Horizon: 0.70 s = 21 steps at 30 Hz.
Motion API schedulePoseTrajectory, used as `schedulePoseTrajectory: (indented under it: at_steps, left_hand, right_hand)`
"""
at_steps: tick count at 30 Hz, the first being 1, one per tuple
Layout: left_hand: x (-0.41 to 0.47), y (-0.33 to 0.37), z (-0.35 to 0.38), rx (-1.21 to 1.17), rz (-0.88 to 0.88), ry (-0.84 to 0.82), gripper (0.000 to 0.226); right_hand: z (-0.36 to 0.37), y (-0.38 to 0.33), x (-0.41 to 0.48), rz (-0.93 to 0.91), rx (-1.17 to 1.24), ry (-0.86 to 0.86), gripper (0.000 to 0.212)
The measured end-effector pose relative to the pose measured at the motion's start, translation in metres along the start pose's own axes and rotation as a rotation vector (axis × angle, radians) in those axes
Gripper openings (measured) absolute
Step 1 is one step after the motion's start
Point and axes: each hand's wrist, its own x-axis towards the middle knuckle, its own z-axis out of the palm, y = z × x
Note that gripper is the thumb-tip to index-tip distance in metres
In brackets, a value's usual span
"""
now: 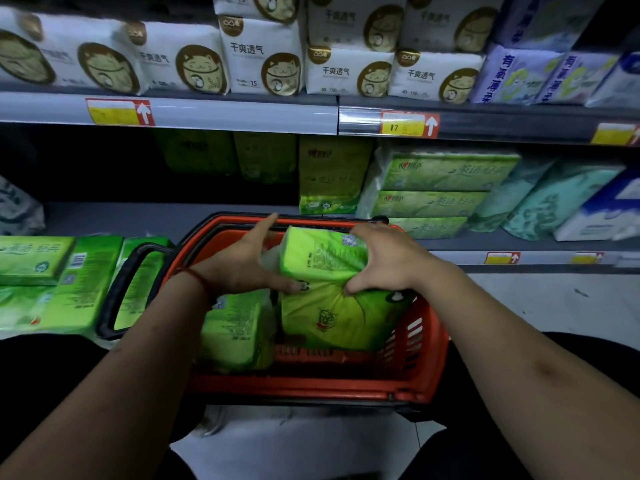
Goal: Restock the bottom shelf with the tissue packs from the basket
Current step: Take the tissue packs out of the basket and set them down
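Both forearms reach forward and down over the red basket (311, 389), which sits on the floor against the bottom shelf (138, 216).

Left hand (242, 261): fingers straight and spread and pointing away toward the shelf. The palm is flat against the left side of the green tissue pack (325, 265) and the thumb is stretched across to its front face. A red thread (194, 275) circles the wrist.

Right hand (388, 261): fingers are curled over the pack's upper right edge and the thumb digs into the wrapper, which creases there. This hand grips the pack.

Tissue pack: held between the two hands, inside and above the basket. It stands on end with its long axis near upright, the top end leaning toward the shelf and the printed side facing up.

A second pack (235, 334) lies in the basket to the left.

Limits of view: the right fingertips are hidden behind the pack, its lower end is sunk in the basket, the wrapper print is too blurred to read, and the shelf's left recess is in deep shadow.
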Motion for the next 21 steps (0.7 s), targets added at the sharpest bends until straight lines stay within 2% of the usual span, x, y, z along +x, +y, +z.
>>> schedulePoseTrajectory:
  at_steps: [3,6,11,16,19,21]
  left_hand:
    - [-0.004,-0.012,0.007,-0.161,0.082,-0.003,0.144]
    - [-0.005,-0.02,0.03,-0.243,0.228,0.013,0.115]
    - [0.001,-0.028,0.043,-0.438,0.232,0.097,0.115]
    - [-0.004,-0.009,0.035,-0.765,0.219,0.195,0.092]
    - [-0.006,-0.001,0.029,-0.89,0.193,0.251,0.088]
    - [-0.007,0.001,0.019,-0.958,0.177,0.291,0.085]
  right_hand:
    - [-0.019,0.0,-0.003,-0.008,0.017,0.059,0.112]
    - [-0.033,-0.001,-0.007,-0.023,0.075,0.124,0.114]
    - [-0.038,-0.006,-0.01,-0.058,0.187,0.156,0.109]
    - [-0.046,0.001,-0.01,-0.016,0.311,0.143,0.106]
    - [-0.051,0.009,-0.009,0.045,0.312,0.258,0.112]
    - [-0.051,0.013,-0.007,0.1,0.507,0.358,0.112]
